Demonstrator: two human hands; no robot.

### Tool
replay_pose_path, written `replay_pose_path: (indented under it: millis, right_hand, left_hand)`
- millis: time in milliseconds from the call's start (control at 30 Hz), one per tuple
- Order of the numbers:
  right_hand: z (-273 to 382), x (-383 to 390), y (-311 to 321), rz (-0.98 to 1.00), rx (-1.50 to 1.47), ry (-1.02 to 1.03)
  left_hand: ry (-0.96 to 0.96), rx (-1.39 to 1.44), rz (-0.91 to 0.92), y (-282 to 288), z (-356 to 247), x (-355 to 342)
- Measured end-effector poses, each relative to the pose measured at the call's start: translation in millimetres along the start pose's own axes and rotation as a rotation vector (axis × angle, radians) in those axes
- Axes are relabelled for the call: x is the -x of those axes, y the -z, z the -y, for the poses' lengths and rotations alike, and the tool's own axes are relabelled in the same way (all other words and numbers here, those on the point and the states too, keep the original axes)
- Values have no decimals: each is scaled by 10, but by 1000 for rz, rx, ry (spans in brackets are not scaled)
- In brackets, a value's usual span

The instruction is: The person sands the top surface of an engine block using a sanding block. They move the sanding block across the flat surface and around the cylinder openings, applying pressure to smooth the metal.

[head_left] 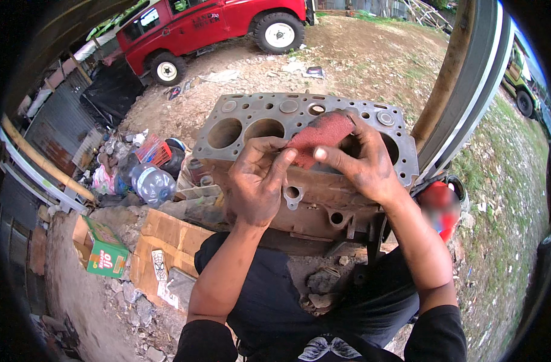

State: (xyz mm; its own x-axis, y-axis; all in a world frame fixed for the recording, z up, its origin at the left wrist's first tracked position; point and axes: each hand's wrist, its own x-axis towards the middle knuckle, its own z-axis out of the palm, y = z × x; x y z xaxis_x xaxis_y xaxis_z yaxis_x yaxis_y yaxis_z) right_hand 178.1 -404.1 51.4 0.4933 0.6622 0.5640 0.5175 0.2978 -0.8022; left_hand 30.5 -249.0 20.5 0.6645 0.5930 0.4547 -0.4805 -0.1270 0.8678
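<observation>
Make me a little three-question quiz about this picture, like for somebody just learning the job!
1. What colour is the sheet that the left hand and right hand are holding?
2. True or false: the green box is to the left of the engine block.
3. Which stands on the ground beyond the engine block? A) a boat; B) a red car; C) a piano.

Key: 1. Red; 2. True; 3. B.

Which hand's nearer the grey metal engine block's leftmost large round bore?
Left. The left hand is right of and below the bore in view, at the red abrasive sheet's left end; the right hand is farther right, past the second bore.
</observation>
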Motion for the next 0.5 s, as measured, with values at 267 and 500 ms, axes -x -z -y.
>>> replay_pose_path:
  millis: [267,500]
  right_hand:
    - [1,-6,13,28,-69,-135]
    - [-7,-1,-1,57,-7,-72]
  left_hand:
    - [-58,26,19,-14,-21,-21]
    - [-59,268,167,49,-15,-49]
